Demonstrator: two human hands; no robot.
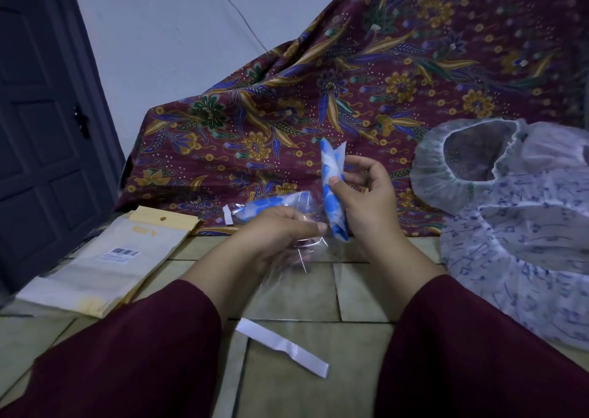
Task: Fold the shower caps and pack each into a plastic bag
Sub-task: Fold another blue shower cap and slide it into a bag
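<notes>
Gripping folded cap (333,194) upright, right hand (366,201); left hand (280,229) pinching bag (306,252) edge

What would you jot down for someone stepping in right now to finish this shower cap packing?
Right hand: grips a folded blue shower cap, held upright.
Left hand: holds a clear plastic bag; the cap is not yet inside it.
Done: one blue cap already sits in a packed bag on the floor just beyond the left hand.
Left: slip the held cap into the bag, then fold and bag the unfolded white caps piled at right.
Also there: a white paper strip on the tiles and a flat paper packet at left.
</notes>
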